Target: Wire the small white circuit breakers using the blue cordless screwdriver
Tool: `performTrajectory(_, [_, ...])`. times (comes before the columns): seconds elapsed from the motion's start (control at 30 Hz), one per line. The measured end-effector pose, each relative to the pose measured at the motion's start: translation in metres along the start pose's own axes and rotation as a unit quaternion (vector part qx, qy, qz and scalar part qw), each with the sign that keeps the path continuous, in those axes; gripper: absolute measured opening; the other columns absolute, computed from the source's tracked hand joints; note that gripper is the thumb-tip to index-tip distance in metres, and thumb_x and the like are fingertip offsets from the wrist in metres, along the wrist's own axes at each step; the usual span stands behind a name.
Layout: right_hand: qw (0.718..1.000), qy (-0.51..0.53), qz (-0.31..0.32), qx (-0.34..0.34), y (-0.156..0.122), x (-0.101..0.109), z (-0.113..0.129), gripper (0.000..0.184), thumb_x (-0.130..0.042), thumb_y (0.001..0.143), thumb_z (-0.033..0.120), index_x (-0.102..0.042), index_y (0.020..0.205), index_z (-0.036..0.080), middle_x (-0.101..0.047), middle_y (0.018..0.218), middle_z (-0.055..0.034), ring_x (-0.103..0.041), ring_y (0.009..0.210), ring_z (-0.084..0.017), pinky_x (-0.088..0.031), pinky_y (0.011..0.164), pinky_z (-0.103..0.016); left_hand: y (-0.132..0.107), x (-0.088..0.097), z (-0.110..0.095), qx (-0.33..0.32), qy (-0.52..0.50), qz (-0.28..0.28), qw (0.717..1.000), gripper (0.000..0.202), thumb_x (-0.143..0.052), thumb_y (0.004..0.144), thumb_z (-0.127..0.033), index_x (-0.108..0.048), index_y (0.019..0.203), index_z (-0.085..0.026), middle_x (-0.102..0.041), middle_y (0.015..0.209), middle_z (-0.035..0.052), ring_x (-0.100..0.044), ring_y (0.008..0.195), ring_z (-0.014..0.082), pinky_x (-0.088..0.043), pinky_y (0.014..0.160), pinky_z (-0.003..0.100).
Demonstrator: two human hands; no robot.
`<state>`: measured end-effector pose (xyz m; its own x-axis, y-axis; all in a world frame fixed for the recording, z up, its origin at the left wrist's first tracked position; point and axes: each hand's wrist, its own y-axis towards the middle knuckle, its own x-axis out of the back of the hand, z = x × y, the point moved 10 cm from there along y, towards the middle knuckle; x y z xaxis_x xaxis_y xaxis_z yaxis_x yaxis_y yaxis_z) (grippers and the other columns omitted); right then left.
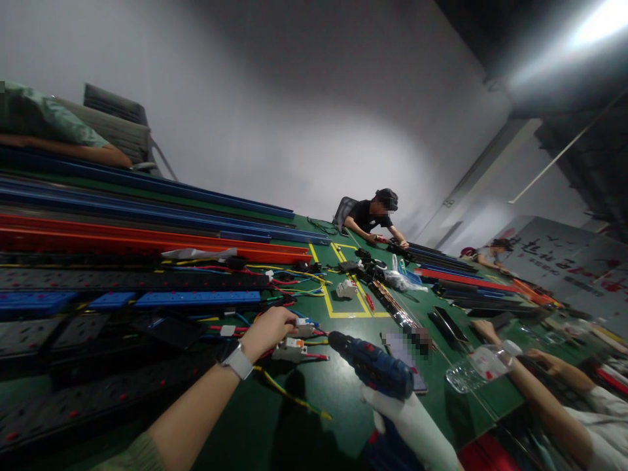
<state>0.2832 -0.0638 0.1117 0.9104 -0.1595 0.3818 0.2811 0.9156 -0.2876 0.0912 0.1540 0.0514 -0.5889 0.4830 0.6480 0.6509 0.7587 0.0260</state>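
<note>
My left hand (pixel 271 332), with a watch on its wrist, is closed with the fingertips on a white circuit breaker (pixel 305 327) that has coloured wires at its ends. Just below it lies a second white circuit breaker (pixel 289 352) with an orange lever and a red wire. In a white glove, my right hand (pixel 400 411) grips a blue cordless drill (pixel 377 367) by its handle. The drill's nose points left at the breaker's wire end; whether the bit touches it I cannot tell. A yellow-green wire (pixel 289 391) lies loose below the breakers.
Black power strips (pixel 127 281), blue ones (pixel 196 299) and orange channels (pixel 147 242) fill the left side. Another breaker (pixel 346 288) sits by the yellow tape. A phone (pixel 403 356) and a plastic bottle (pixel 478 369) lie to the right. Co-workers sit around the green table (pixel 343 399).
</note>
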Motion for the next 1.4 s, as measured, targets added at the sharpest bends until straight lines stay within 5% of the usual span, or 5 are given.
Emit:
performTrajectory(0.4, [0.999,-0.032,-0.01,-0.014,0.003,0.001,0.001,0.059,-0.075,0.072,0.045,-0.068,0.118,0.01,-0.055,0.047,0.0079,-0.05,0.037,-0.012,-0.046,0.056,-0.029,0.001,-0.001,0.002,-0.006,-0.006,0.002,1.0,0.025,-0.058,0.082,-0.025,-0.081,0.091,-0.02,-0.077,0.084,0.005,-0.066,0.08,0.019,-0.037,0.072,0.024])
performTrajectory(0.7, [1.0,-0.02,0.005,0.018,0.027,0.015,-0.026,0.054,-0.077,0.07,0.054,-0.07,0.103,0.012,-0.072,0.062,-0.0041,-0.055,0.036,-0.014,-0.045,0.046,-0.028,-0.001,-0.001,-0.001,-0.001,-0.01,0.009,1.0,0.025,-0.054,0.081,-0.023,-0.078,0.082,-0.017,-0.073,0.077,0.004,-0.065,0.078,0.0185,-0.034,0.069,0.024])
performTrajectory(0.8, [0.994,0.036,-0.048,0.086,0.031,0.036,-0.006,0.049,-0.081,0.069,0.056,-0.073,0.093,0.014,-0.076,0.082,-0.0085,-0.056,0.04,-0.012,-0.047,0.05,-0.03,-0.002,-0.001,-0.004,-0.009,-0.02,0.012,1.0,0.026,-0.052,0.081,-0.023,-0.077,0.082,-0.017,-0.073,0.079,0.0036,-0.065,0.08,0.0186,-0.035,0.07,0.024])
performTrajectory(1.1, [0.956,0.116,-0.225,0.148,0.052,0.064,0.036,0.041,-0.081,0.075,0.047,-0.075,0.105,0.02,-0.062,0.068,0.002,-0.058,0.064,-0.017,-0.051,0.06,-0.028,0.0,-0.004,-0.002,0.02,-0.025,0.031,0.999,0.025,-0.053,0.081,-0.028,-0.076,0.081,-0.017,-0.07,0.079,0.0017,-0.062,0.08,0.019,-0.034,0.068,0.024])
performTrajectory(1.4, [0.95,0.114,-0.243,0.158,0.081,0.078,-0.007,0.051,-0.075,0.081,0.048,-0.066,0.125,0.023,-0.062,0.076,0.002,-0.059,0.066,-0.018,-0.055,0.064,-0.031,0.0,-0.007,-0.004,0.024,-0.036,0.04,0.998,0.027,-0.053,0.079,-0.028,-0.078,0.085,-0.018,-0.072,0.079,0.0011,-0.061,0.078,0.0186,-0.033,0.067,0.024])
